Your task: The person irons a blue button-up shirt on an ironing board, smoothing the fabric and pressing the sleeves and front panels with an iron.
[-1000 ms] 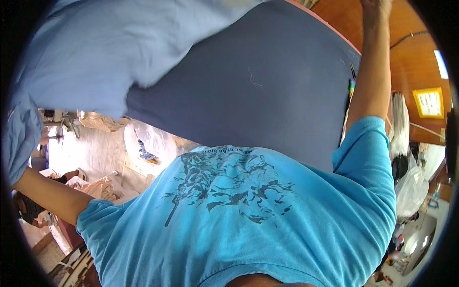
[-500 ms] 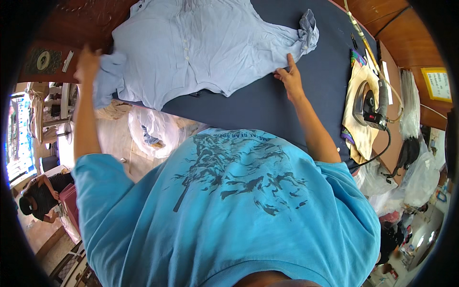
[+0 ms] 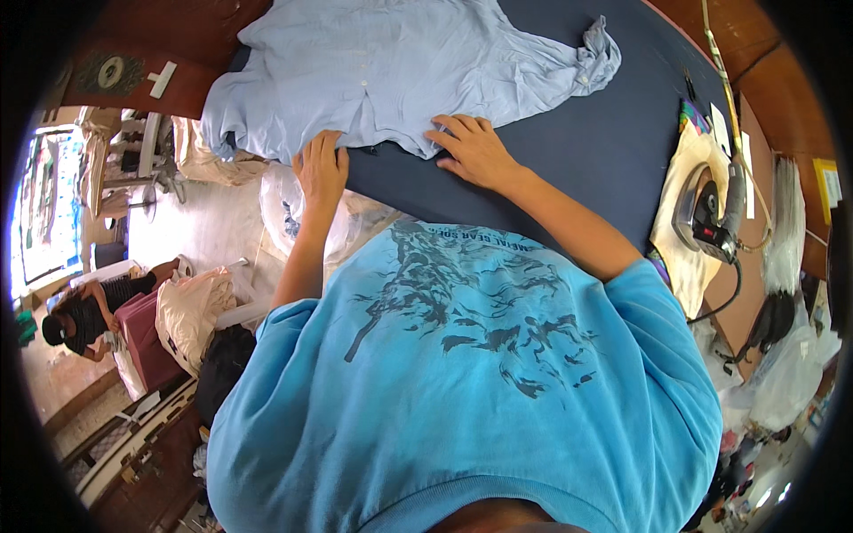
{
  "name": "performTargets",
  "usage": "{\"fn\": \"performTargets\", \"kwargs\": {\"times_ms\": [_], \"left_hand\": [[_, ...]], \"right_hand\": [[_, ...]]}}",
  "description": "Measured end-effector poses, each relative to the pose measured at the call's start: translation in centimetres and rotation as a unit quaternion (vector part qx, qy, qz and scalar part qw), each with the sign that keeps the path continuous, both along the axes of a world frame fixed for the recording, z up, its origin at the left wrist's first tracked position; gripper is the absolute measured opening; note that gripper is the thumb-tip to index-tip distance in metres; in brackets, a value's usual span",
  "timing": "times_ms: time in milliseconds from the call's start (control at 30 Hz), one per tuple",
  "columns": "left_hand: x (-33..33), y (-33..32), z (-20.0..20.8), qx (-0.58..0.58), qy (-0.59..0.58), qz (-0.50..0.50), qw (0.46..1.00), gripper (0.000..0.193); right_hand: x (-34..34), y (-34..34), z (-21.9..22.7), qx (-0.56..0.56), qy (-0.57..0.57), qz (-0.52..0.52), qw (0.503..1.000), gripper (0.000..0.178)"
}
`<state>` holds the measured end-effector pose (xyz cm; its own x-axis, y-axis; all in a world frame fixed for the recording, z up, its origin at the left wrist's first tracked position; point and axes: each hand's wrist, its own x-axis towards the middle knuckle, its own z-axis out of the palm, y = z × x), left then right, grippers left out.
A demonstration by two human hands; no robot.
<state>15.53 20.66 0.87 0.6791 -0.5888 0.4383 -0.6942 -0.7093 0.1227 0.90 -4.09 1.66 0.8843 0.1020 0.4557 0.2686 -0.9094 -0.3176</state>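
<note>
A light blue button-up shirt lies spread on the dark blue padded table, lightly wrinkled, its upper part cut off by the frame. One sleeve stretches to the right and ends in a bunched cuff; on the left the cloth hangs at the table's edge. My left hand rests its fingers on the shirt's near edge, left of the button line. To the right, my right hand lies on the same near edge, fingers spread. Both hands are open.
An iron rests on a cream cloth pad at the table's right side, with its cord and hose beside it. A clear plastic bag sits below the near left edge. Another person is at the far left.
My left hand has come off the left sleeve and moved right to the near edge. My right hand has moved left from the right sleeve. The left sleeve now lies lower.
</note>
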Motion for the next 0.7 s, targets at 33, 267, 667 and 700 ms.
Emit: {"fn": "performTargets", "kwargs": {"times_ms": [33, 267, 667, 700], "left_hand": [[1.6, 0.4, 0.0, 0.002, 0.032, -0.017, 0.999, 0.028], [8.1, 0.6, 3.6, -0.093, 0.244, 0.032, 0.965, 0.032], [-2.9, -8.4, 0.7, -0.088, 0.048, 0.096, 0.990, 0.039], [-2.4, -8.7, 0.9, -0.029, 0.023, 0.082, 0.996, 0.040]], "right_hand": [[1.3, 0.0, -0.7, -0.024, -0.032, 0.019, 0.999, 0.031], [9.4, -2.6, 1.5, 0.375, 0.158, -0.088, 0.909, 0.035], [13.8, -5.3, 6.0, 0.347, 0.128, -0.055, 0.928, 0.034], [13.7, -5.4, 6.1, 0.354, 0.152, -0.056, 0.921, 0.033]]}}
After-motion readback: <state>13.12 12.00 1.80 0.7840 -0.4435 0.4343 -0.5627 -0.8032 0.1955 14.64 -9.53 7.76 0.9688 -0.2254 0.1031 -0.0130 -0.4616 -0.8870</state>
